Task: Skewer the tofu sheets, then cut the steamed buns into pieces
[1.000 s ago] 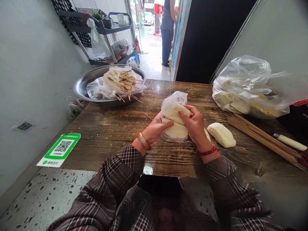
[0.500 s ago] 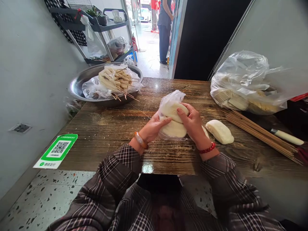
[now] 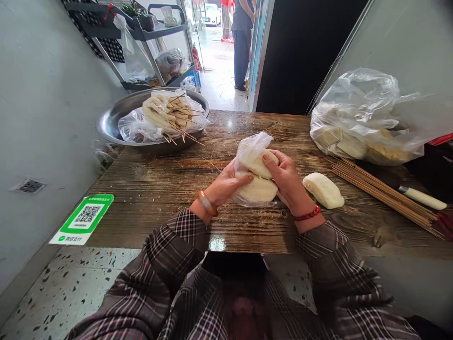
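Over the middle of the wooden table, my left hand (image 3: pixel 225 185) is closed around a clear plastic bag (image 3: pixel 252 144) and the edge of a pale, rounded dough-like piece (image 3: pixel 258 190). My right hand (image 3: pixel 287 180) grips a second pale dough-like piece (image 3: pixel 257 163) just above it, thumb on its upper face and fingers behind. Both pieces sit at the bag's mouth, pressed against each other. Part of another pale piece shows beneath my right wrist, mostly hidden. Right of that hand, a loose pale piece (image 3: pixel 323 191) lies on the tabletop.
A metal basin (image 3: pixel 110 123) at back left holds bagged, skewered pale pieces. Bamboo skewers (image 3: pixel 385 196), a pale-handled knife (image 3: pixel 423 197) and a large filled plastic bag (image 3: pixel 357 118) lie right. A green QR card (image 3: pixel 85 217) is at front left. A person (image 3: pixel 242 47) stands near the doorway.
The upper piece has tilted and shifted slightly right with my right hand, and a gap shows between the two pieces. My left hand keeps its hold.
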`<state>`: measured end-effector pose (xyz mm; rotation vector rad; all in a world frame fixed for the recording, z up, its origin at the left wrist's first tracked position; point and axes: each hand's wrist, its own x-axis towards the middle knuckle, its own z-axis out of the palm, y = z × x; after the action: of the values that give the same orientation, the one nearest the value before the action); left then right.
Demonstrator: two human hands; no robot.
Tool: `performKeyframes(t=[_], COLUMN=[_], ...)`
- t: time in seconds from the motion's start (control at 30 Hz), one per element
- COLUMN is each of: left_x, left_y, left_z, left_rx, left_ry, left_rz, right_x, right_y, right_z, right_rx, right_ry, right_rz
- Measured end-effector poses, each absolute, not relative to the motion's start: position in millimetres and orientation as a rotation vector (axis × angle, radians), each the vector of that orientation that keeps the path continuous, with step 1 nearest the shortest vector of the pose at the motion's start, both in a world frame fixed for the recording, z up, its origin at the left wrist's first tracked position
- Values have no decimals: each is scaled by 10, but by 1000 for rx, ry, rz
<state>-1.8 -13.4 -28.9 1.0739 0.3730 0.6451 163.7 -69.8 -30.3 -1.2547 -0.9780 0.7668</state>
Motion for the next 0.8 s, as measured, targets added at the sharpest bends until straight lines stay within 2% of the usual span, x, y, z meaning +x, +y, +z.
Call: performKeyframes(t=[0.3, 0.5, 0.8], left_x=[-23, -49, -37], left_y=[-131, -122, -112], left_z=[-296, -281, -248], left_rx=[1093, 1063, 1101], left_ry=[401, 440, 494], left_rz=[605, 545, 541], right_x=[1647, 1631, 1691], right_y=[-716, -789, -776], right_z=[-335, -240, -244], right_rx=[-1333, -1441, -1500], right_ry=[-1088, -1297, -1444], right_rz=[603, 209, 93])
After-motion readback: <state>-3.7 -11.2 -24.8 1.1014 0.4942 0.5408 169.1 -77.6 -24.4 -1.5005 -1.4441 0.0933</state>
